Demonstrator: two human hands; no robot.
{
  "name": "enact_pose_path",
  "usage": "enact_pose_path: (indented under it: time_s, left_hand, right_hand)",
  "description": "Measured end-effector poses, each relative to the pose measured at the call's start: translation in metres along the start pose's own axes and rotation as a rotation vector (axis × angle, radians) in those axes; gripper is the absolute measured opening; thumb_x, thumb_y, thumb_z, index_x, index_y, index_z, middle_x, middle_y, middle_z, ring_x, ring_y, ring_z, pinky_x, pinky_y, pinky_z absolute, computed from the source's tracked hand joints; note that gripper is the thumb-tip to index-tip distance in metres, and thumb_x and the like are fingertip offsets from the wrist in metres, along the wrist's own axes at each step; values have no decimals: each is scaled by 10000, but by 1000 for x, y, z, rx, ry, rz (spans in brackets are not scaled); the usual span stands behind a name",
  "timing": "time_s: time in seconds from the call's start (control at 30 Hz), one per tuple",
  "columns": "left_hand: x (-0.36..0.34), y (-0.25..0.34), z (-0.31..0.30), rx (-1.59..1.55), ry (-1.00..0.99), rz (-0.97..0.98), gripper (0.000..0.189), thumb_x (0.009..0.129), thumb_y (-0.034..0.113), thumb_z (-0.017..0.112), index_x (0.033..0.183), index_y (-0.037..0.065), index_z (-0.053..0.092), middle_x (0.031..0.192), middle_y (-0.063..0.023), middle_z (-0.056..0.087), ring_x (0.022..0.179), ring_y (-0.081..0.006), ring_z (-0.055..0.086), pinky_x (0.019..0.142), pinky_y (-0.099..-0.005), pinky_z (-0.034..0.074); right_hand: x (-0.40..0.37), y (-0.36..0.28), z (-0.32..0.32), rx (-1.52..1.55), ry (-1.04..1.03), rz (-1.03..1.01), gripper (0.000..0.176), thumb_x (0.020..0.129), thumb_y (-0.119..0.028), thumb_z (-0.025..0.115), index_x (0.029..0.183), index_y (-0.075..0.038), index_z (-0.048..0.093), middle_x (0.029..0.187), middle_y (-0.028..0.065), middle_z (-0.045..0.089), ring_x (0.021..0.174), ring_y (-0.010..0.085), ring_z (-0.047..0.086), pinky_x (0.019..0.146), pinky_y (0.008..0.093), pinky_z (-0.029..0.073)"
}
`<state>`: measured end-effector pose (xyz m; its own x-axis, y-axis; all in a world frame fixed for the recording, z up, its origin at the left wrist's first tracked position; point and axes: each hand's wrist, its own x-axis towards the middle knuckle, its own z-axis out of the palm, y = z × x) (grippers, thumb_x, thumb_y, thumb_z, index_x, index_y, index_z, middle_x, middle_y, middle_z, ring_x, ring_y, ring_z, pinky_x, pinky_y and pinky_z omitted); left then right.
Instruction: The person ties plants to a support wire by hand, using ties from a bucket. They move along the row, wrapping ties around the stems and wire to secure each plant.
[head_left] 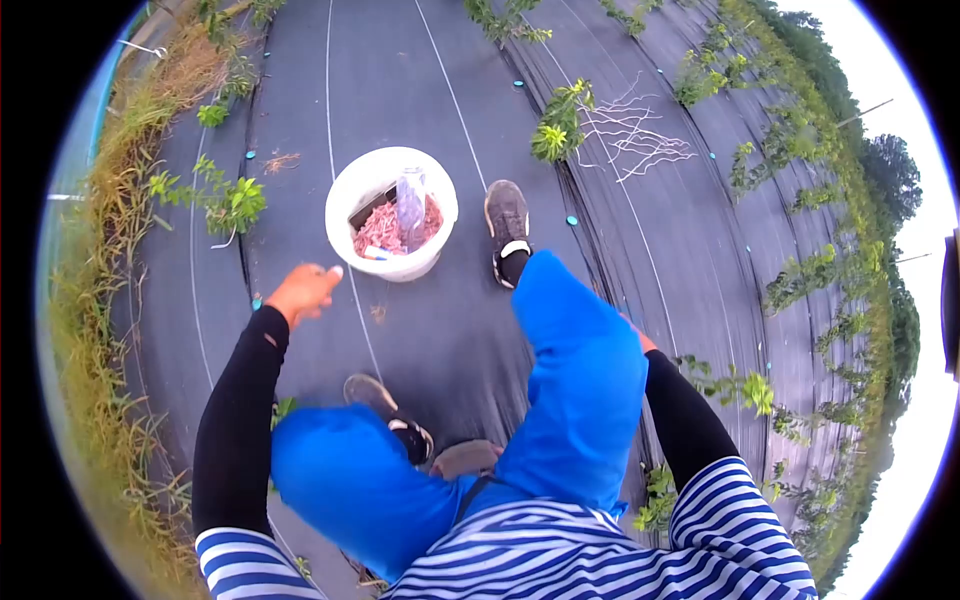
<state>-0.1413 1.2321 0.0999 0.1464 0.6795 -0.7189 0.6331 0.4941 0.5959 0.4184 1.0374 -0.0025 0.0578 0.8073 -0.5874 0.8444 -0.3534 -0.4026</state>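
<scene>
My left hand (305,292) hovers at the lower left of a white bucket (341,205), apart from its rim. One digit stretches toward the bucket and the others curl loosely; I see nothing held in them. Inside the bucket lie many small pinkish-red pieces (378,228), too small to name. A clear plastic bottle (410,205) stands among them, with a small white and blue item (376,254) near the front wall. My right hand (638,332) is at the outer side of my right knee, mostly hidden behind the blue trouser leg, fingers out of sight.
Dark ground-cover sheeting (400,60) with pale lines spreads beneath me. Young leafy plants stand in rows, one left (225,200) and one right (560,125) of the bucket. Pale bare twigs (640,135) lie at right. My shoes (507,215) flank the bucket's near side.
</scene>
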Motion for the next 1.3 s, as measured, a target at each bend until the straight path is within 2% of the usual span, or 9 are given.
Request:
enact_pose_path:
  time_s: [0.13,0.27,0.4,0.63,0.9,0.97,1.03,1.23,1.3]
  left_hand:
    - [53,-20,20,-519,-55,-161,671,860,488,565,1250,-40,426,1206,-197,525,1135,-282,508,909,-419,438]
    - [80,-18,37,-895,-205,-79,376,937,326,497,1210,70,460,1166,-85,562,1059,-222,554,889,-389,452]
    - [79,17,26,-876,-120,-256,324,872,79,448,1189,19,417,1111,-105,571,981,-226,600,773,-375,528]
    - [88,95,-31,-760,31,-449,375,805,77,470,1178,34,468,1067,-74,591,875,-176,622,580,-296,571]
    - [193,189,-67,-865,314,-399,246,808,103,530,1054,101,523,999,2,592,820,-111,565,611,-228,458]
    - [230,192,-96,-831,179,-351,194,836,106,531,1030,107,536,1027,12,599,867,-113,569,715,-243,482]
    - [267,205,-113,-866,153,-294,221,853,109,514,1073,89,531,1075,-7,602,907,-134,584,739,-247,499]
    - [348,204,-154,-809,92,-281,364,851,117,469,1198,6,468,1153,-87,582,1010,-202,590,737,-231,526]
    - [365,190,-162,-816,-7,-237,408,841,118,464,1229,-8,449,1186,-104,565,1062,-221,570,760,-236,523]
  right_hand:
    - [64,-15,-8,-31,-45,33,345,800,-333,568,891,-19,677,947,225,635,948,369,599,799,441,482]
    - [129,-53,-12,-143,28,211,340,819,-338,552,946,-41,659,946,205,642,946,372,601,800,441,483]
    - [159,-59,6,-89,-33,338,330,828,-339,530,988,-76,648,999,218,630,980,368,593,834,442,472]
    - [133,-36,54,176,-178,683,315,828,-323,493,1005,-112,646,1008,214,632,981,384,593,852,461,464]
    - [156,-32,31,354,-147,726,255,785,-279,552,896,-70,649,895,228,636,873,401,610,771,469,480]
    - [158,-32,19,382,-213,831,244,771,-277,578,882,-72,646,878,215,641,860,394,613,756,456,484]
    - [157,-25,26,471,-124,624,302,837,-287,469,944,-54,627,897,251,631,890,434,591,803,495,469]
    - [184,-20,17,658,-40,520,291,827,-280,486,815,-36,643,767,218,646,778,393,634,727,455,496]
    - [192,-34,4,680,6,650,294,827,-281,488,814,-31,643,744,206,647,755,373,641,727,441,500]
